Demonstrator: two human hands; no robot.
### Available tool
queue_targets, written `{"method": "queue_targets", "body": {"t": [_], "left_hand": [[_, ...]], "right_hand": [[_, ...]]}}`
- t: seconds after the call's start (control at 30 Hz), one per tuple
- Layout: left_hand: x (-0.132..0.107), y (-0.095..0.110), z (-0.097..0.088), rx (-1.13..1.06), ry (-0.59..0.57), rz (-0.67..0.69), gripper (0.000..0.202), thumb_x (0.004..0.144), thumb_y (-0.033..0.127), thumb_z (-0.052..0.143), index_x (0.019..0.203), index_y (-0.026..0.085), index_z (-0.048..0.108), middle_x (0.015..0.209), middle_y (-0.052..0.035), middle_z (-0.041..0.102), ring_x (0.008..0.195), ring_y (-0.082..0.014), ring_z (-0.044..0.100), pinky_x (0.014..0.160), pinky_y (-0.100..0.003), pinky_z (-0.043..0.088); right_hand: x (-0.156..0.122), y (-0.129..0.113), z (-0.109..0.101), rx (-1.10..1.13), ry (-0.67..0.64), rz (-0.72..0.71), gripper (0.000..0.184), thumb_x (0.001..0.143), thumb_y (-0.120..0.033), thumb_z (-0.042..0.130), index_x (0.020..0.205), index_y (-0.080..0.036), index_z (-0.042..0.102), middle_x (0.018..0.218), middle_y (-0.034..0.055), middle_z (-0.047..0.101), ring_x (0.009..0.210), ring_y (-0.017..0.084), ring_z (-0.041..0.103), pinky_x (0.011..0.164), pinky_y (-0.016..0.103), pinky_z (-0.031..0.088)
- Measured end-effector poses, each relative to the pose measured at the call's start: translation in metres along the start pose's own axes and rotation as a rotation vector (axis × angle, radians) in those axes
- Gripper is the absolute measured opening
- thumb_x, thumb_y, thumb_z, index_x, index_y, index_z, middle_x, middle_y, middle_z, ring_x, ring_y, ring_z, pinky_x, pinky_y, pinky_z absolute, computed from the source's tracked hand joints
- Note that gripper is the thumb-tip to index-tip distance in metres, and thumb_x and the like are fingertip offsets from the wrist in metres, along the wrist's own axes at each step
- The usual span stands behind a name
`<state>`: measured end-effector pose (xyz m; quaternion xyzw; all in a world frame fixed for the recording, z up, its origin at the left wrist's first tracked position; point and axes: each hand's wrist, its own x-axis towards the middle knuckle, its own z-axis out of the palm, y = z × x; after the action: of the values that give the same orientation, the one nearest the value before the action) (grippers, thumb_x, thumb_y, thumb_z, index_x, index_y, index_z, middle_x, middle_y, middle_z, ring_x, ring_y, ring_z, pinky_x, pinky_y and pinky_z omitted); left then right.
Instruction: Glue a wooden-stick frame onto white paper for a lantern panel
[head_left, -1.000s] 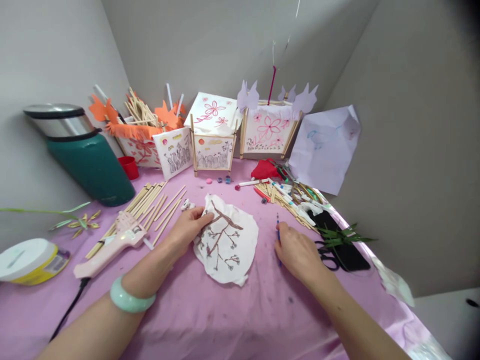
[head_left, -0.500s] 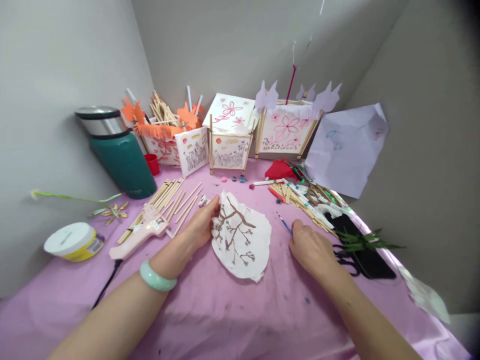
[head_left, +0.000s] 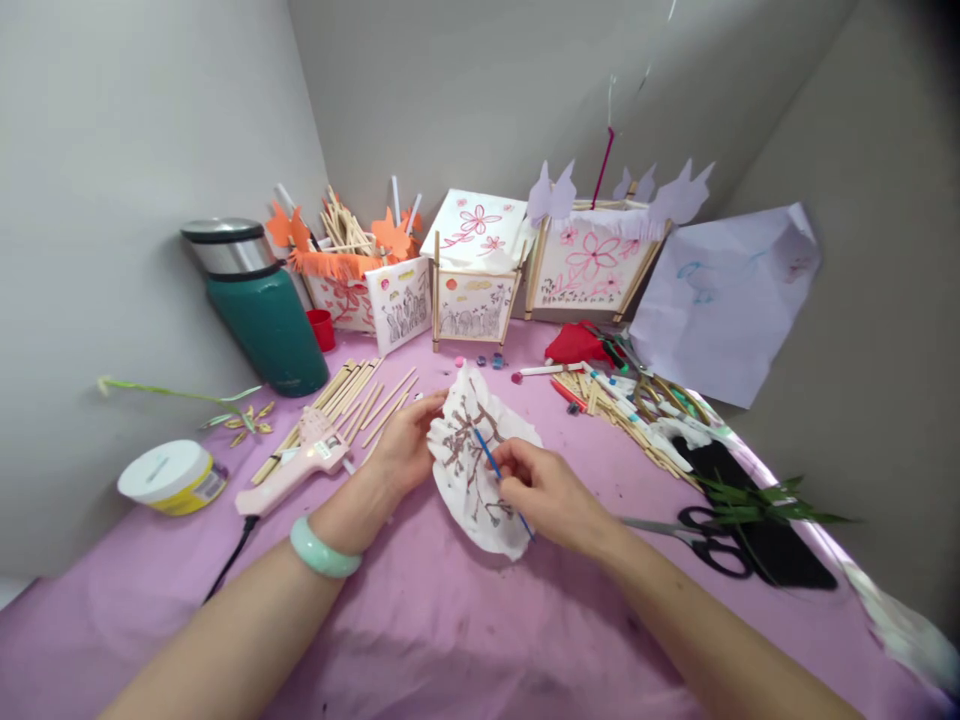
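Note:
A white paper cut-out (head_left: 469,470) with a brown branch drawing lies on the pink tablecloth (head_left: 450,630). My left hand (head_left: 401,450) pinches its left edge and lifts it slightly. My right hand (head_left: 544,490) is closed on a thin blue paintbrush (head_left: 491,468), whose tip points up-left over the drawing. A pale green bangle (head_left: 322,550) sits on my left wrist.
A pink glue gun (head_left: 296,470) and wooden sticks (head_left: 360,395) lie to the left, near a green flask (head_left: 262,310) and a yellow tub (head_left: 172,478). Paper lanterns (head_left: 476,275) stand at the back. Markers (head_left: 622,400), black scissors (head_left: 694,530) and green leaves (head_left: 772,495) lie right.
My right hand picked the brush up from the cloth on the right and brought it left over the drawing. My left hand raised the paper's edge. The camera view shifted left.

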<state>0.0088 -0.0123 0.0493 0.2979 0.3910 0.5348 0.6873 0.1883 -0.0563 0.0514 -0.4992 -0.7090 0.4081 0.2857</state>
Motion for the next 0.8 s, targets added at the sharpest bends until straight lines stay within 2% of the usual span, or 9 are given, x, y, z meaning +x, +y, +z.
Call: {"method": "queue_targets", "body": {"t": [0.1, 0.17, 0.33, 0.43, 0.5, 0.6, 0.67, 0.73, 0.8], "left_hand": [[0.002, -0.002, -0.001, -0.094, -0.029, -0.060, 0.006, 0.067, 0.016, 0.059, 0.070, 0.015, 0.064, 0.065, -0.0027, 0.064, 0.061, -0.0163, 0.060, 0.067, -0.031, 0.050], [0.002, -0.006, -0.001, -0.062, -0.058, -0.065, 0.005, 0.062, 0.012, 0.063, 0.067, 0.013, 0.064, 0.062, -0.0029, 0.064, 0.058, -0.0155, 0.058, 0.064, -0.029, 0.049], [0.003, -0.018, 0.000, 0.090, -0.038, -0.039, 0.026, 0.054, 0.007, 0.073, 0.080, 0.011, 0.071, 0.070, -0.0059, 0.069, 0.057, -0.0142, 0.059, 0.059, -0.026, 0.047], [0.004, -0.020, -0.001, 0.106, -0.027, -0.046, 0.028, 0.054, 0.010, 0.074, 0.082, 0.010, 0.072, 0.073, -0.0079, 0.071, 0.059, -0.0157, 0.061, 0.059, -0.026, 0.048], [0.003, -0.019, -0.001, 0.091, -0.045, -0.047, 0.022, 0.056, 0.012, 0.074, 0.078, 0.010, 0.073, 0.069, -0.0074, 0.070, 0.057, -0.0148, 0.060, 0.059, -0.026, 0.047], [-0.001, -0.016, 0.002, 0.089, -0.063, -0.061, 0.012, 0.058, 0.015, 0.073, 0.068, 0.010, 0.071, 0.059, -0.0052, 0.066, 0.051, -0.0130, 0.056, 0.056, -0.026, 0.045], [-0.003, -0.014, 0.004, 0.091, -0.074, -0.083, 0.010, 0.056, 0.016, 0.074, 0.065, 0.010, 0.070, 0.056, -0.0050, 0.065, 0.049, -0.0127, 0.055, 0.054, -0.025, 0.044], [-0.004, -0.013, 0.006, 0.090, -0.071, -0.090, 0.014, 0.055, 0.016, 0.075, 0.067, 0.010, 0.071, 0.058, -0.0063, 0.066, 0.050, -0.0130, 0.056, 0.053, -0.025, 0.043], [-0.002, -0.013, 0.006, 0.100, -0.037, -0.060, 0.017, 0.053, 0.017, 0.076, 0.068, 0.010, 0.071, 0.059, -0.0067, 0.067, 0.049, -0.0122, 0.055, 0.052, -0.024, 0.041]], "right_hand": [[0.016, 0.009, 0.010, 0.078, 0.005, -0.019, 0.015, 0.073, -0.016, 0.044, 0.081, -0.017, 0.057, 0.066, -0.0039, 0.053, 0.056, 0.009, 0.046, 0.052, 0.020, 0.033], [0.021, 0.015, 0.014, 0.112, 0.013, -0.034, 0.014, 0.075, -0.017, 0.043, 0.081, -0.018, 0.056, 0.065, -0.0043, 0.052, 0.056, 0.010, 0.047, 0.052, 0.021, 0.034], [0.018, 0.018, 0.022, 0.160, 0.044, -0.109, 0.015, 0.083, -0.026, 0.046, 0.075, -0.017, 0.056, 0.066, -0.0031, 0.050, 0.063, 0.011, 0.044, 0.057, 0.022, 0.034], [0.018, 0.016, 0.025, 0.268, 0.035, -0.125, 0.019, 0.085, -0.030, 0.048, 0.073, -0.017, 0.056, 0.072, -0.0016, 0.054, 0.068, 0.012, 0.046, 0.062, 0.023, 0.036], [0.018, 0.015, 0.024, 0.405, -0.025, -0.069, 0.022, 0.084, -0.036, 0.052, 0.073, -0.017, 0.056, 0.067, -0.0027, 0.052, 0.062, 0.011, 0.044, 0.058, 0.022, 0.035], [0.016, 0.017, 0.023, 0.681, -0.193, 0.097, 0.031, 0.081, -0.048, 0.058, 0.077, -0.017, 0.056, 0.052, -0.0073, 0.040, 0.044, 0.006, 0.029, 0.044, 0.021, 0.022], [0.014, 0.020, 0.022, 0.839, -0.290, 0.158, 0.034, 0.082, -0.051, 0.058, 0.077, -0.017, 0.055, 0.048, -0.0086, 0.037, 0.039, 0.005, 0.023, 0.040, 0.021, 0.016], [0.013, 0.022, 0.023, 0.920, -0.311, 0.164, 0.036, 0.082, -0.052, 0.058, 0.073, -0.018, 0.052, 0.048, -0.0078, 0.039, 0.038, 0.005, 0.025, 0.039, 0.022, 0.016], [0.014, 0.024, 0.025, 0.885, -0.223, 0.164, 0.037, 0.081, -0.052, 0.061, 0.071, -0.018, 0.051, 0.050, -0.0070, 0.042, 0.041, 0.005, 0.029, 0.041, 0.021, 0.019]]}}
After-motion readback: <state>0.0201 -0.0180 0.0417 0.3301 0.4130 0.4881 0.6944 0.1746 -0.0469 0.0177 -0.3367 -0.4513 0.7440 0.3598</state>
